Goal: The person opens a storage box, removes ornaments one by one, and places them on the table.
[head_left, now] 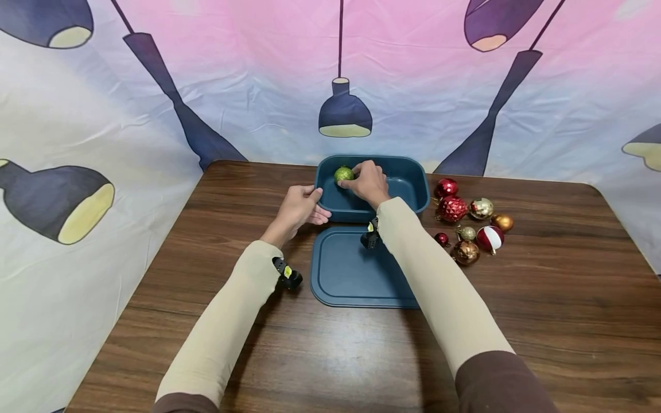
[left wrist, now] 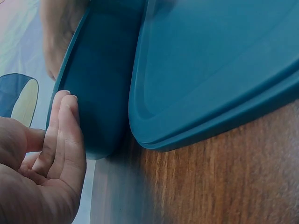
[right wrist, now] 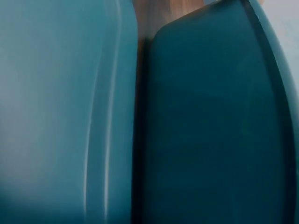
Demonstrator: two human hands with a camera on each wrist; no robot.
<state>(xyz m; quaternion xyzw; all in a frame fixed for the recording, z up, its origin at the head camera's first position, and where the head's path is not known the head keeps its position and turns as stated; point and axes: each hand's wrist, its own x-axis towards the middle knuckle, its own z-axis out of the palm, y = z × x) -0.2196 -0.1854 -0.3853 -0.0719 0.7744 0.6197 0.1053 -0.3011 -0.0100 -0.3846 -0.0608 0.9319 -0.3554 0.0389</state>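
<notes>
Over the inside of a deep teal box point(head_left: 422, 198), my right hand point(head_left: 369, 182) pinches a glittery green Christmas ball point(head_left: 343, 174) near the box's left end. That hand and the ball are out of sight in the right wrist view, which shows the box's outer wall point(right wrist: 210, 121). My left hand point(head_left: 299, 206) is at the box's front left corner. Its straight fingers point(left wrist: 65, 140) lie against the outer wall, with the thumb near the rim. In front of the box lies a flat teal lid point(head_left: 356, 275), partly covered by the right forearm.
Right of the box sits a loose group of Christmas balls, among them a textured red one point(head_left: 452, 209), a shiny gold one point(head_left: 481, 209), a red-and-white one point(head_left: 490, 238) and a bronze one point(head_left: 466, 252). A lamp-print cloth point(head_left: 279, 74) hangs behind the wooden table point(head_left: 578, 275).
</notes>
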